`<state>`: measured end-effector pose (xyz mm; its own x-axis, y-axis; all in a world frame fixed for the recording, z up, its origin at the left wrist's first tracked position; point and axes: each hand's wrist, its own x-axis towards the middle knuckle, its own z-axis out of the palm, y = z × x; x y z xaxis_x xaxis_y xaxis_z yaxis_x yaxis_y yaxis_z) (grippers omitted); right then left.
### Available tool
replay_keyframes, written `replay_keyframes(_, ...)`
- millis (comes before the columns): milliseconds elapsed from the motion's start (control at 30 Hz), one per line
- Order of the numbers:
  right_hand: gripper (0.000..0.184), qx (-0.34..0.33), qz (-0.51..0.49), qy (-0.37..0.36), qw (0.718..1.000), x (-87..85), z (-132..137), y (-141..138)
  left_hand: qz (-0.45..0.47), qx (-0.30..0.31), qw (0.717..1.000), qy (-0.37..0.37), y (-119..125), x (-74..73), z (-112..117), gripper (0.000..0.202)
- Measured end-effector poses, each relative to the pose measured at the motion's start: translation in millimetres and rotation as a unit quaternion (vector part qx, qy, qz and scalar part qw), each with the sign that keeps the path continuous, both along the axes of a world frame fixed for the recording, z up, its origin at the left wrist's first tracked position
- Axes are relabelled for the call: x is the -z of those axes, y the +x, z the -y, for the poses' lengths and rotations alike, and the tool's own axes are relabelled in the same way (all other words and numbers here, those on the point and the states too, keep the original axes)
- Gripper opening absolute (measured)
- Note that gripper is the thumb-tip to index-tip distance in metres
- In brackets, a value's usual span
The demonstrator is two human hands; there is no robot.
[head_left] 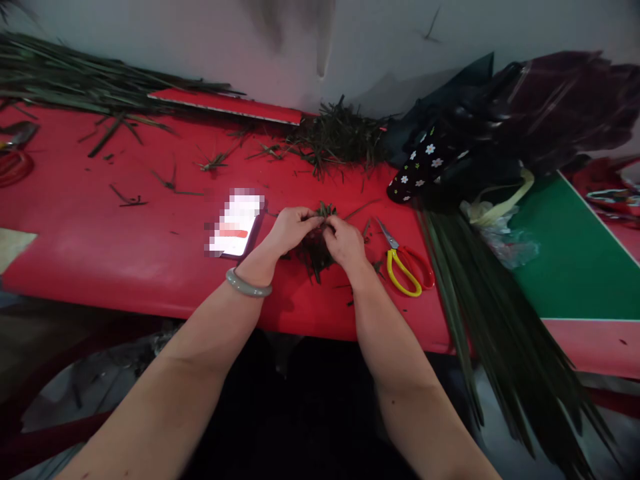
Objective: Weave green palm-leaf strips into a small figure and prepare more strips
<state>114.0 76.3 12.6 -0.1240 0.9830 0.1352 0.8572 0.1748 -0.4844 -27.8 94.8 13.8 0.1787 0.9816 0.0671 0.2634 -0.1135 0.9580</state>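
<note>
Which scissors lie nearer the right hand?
The yellow-and-red-handled scissors beside the right hand; the other pair lies far off, at the picture's left edge.

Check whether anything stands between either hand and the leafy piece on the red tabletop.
Nothing visible does: the left hand and right hand both have their fingertips at the leafy piece. The phone lies off to the left and the scissors to the right, neither in between.
</note>
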Motion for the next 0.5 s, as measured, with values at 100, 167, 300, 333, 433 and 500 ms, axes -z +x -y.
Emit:
replay_keyframes(100,0.023,-0.008,-0.015,-0.009,1.000,2.3,-1.1,-0.5,0.044,0.004,0.999,-0.026,2.0,1.0,0.4,0.015)
replay_keyframes(167,0.023,-0.020,-0.054,-0.009,0.998,4.3,-3.2,-0.1,0.080,-0.006,0.996,-0.040,3.3,2.1,0.2,0.014)
replay_keyframes(300,0.025,-0.037,-0.197,0.026,0.979,8.4,-9.1,1.7,0.106,-0.029,0.993,-0.032,4.5,5.2,-0.6,0.012)
replay_keyframes(333,0.026,-0.035,-0.233,0.037,0.971,9.3,-10.4,1.9,0.102,-0.025,0.994,-0.028,4.5,6.4,-0.7,0.012)
replay_keyframes(433,0.024,-0.025,-0.296,0.049,0.954,11.6,-12.8,1.7,0.079,0.010,0.997,-0.025,4.6,9.9,-0.6,0.012)
replay_keyframes(500,0.021,-0.016,-0.309,0.047,0.950,12.5,-13.4,0.9,0.059,0.023,0.998,-0.025,5.1,11.0,-0.2,0.013)
